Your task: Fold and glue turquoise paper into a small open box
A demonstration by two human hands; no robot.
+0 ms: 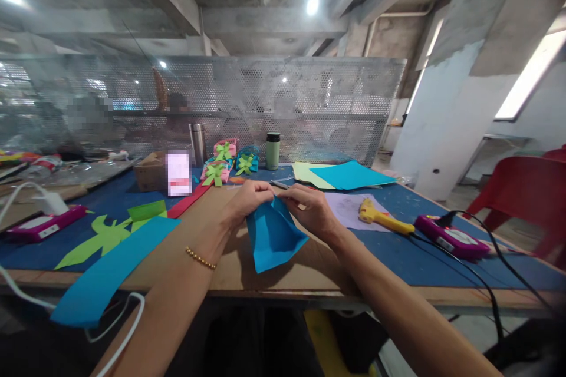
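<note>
Between my hands, above a brown cardboard sheet (230,274), is a folded piece of blue paper (276,235), shaped like an open pouch. My left hand (250,200) pinches its upper left edge. With fingers bent close together, my right hand (312,206) grips the upper right edge; the fingertips are partly hidden. A blue paper strip (119,271) lies left of my left forearm and hangs over the table edge. Beside it are green paper cut-outs (99,238) and a red strip (190,199).
A yellow glue gun (384,218) rests on lilac paper (347,209), near a purple power strip (451,237). Behind stand small paper baskets with green bows (216,172), a green bottle (273,152), a steel flask (197,144) and a cardboard box (150,172). Blue sheets (351,175) lie at the back right.
</note>
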